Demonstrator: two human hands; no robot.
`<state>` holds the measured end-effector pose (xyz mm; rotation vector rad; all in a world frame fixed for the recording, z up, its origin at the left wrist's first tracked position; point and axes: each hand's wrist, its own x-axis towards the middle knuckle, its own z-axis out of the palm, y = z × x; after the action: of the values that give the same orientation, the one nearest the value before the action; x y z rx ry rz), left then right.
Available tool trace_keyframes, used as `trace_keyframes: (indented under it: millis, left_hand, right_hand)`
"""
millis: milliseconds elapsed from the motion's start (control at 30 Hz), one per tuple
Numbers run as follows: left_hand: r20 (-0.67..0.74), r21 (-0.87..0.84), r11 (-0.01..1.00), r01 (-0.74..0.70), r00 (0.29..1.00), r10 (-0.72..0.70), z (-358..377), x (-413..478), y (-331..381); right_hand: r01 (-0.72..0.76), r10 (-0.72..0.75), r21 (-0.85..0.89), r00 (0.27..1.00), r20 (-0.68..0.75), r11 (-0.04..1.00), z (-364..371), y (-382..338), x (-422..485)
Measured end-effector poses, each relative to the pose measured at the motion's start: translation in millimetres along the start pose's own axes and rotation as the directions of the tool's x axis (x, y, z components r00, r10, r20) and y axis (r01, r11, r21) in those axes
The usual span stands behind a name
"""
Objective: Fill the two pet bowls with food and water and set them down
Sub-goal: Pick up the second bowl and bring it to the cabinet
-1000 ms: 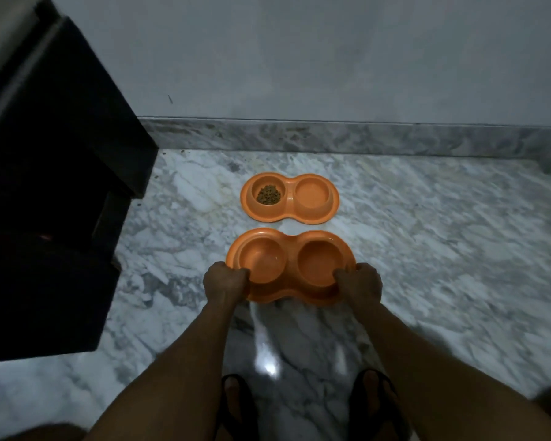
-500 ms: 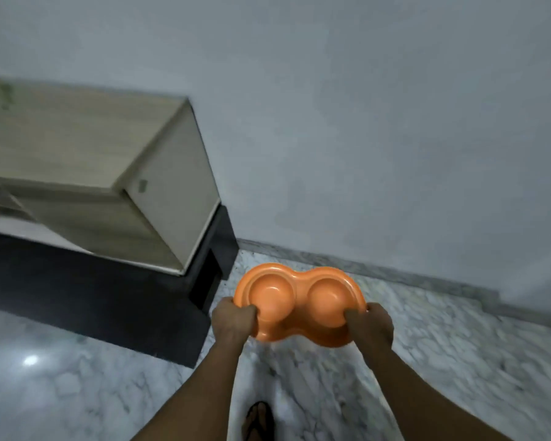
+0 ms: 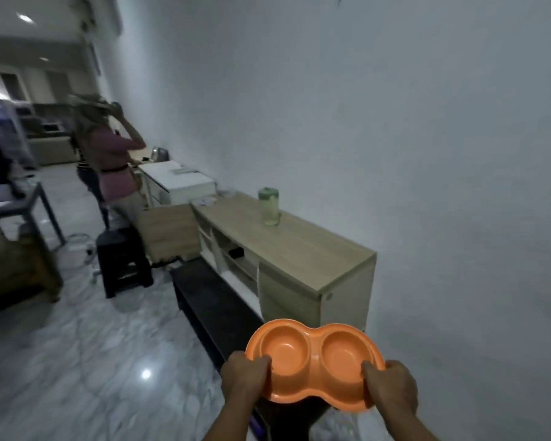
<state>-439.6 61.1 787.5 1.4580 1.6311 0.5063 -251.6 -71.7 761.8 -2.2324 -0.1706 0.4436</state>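
Observation:
An orange double pet bowl (image 3: pixel 312 361) is held up in front of me, level, with both wells empty. My left hand (image 3: pixel 244 378) grips its left rim and my right hand (image 3: pixel 390 389) grips its right rim. A clear jar with a green lid (image 3: pixel 269 206) stands on the wooden cabinet (image 3: pixel 299 246) ahead. The second orange bowl with kibble is out of view.
A low black bench (image 3: pixel 213 307) runs in front of the cabinet, just below the bowl. A black stool (image 3: pixel 121 262) stands further left, a white cabinet (image 3: pixel 178 183) beyond. A person (image 3: pixel 105 157) stands at the back. The white wall is on the right; marble floor (image 3: pixel 77 377) lies left.
I have lifted the empty orange bowl off the floor and my view has swung up and left, from the floor by the wall to the room with the cabinet.

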Motion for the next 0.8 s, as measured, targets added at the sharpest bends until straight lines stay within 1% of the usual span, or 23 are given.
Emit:
trace_keyframes:
  millis: [33,167,333,433,533,600,767,800]
  left_hand:
    - [-0.05,-0.02,1.0,0.006,0.999,-0.007,-24.8,5.6,-2.1]
    - [-0.157,-0.054,0.997,0.056,0.985,-0.064,-96.7,29.1,-13.3]
    - [-0.226,-0.078,0.992,0.094,0.968,-0.11,-176.2,78.8,-22.7]
    - [-0.242,-0.086,0.991,0.099,0.963,-0.117,-224.3,122.0,-26.4]
    - [-0.242,-0.102,0.99,0.095,0.963,-0.117,-269.7,172.6,-27.9]
    - [-0.243,-0.106,0.99,0.096,0.963,-0.12,-292.8,201.0,-23.6]
    - [-0.252,-0.12,0.987,0.107,0.958,-0.134,-324.4,272.8,-6.1]
    - [-0.254,-0.131,0.986,0.104,0.958,-0.134,-325.9,289.6,-0.8]
  right_hand:
    - [0.042,-0.042,-0.003,0.999,0.028,0.999,13.4,-20.6,-11.1]
    - [0.123,-0.125,0.025,0.984,0.124,0.992,56.4,-79.5,-51.3]
    - [0.213,-0.221,0.061,0.959,0.177,0.975,123.9,-147.8,-90.0]
    - [0.205,-0.214,0.065,0.958,0.189,0.976,176.8,-192.7,-110.6]
    - [0.205,-0.221,0.101,0.956,0.191,0.974,225.8,-237.0,-127.8]
    - [0.193,-0.22,0.136,0.95,0.222,0.972,252.8,-258.9,-132.0]
    - [0.136,-0.183,0.189,0.947,0.263,0.973,312.3,-309.8,-122.5]
    - [0.134,-0.186,0.216,0.952,0.243,0.967,322.3,-323.9,-117.0]
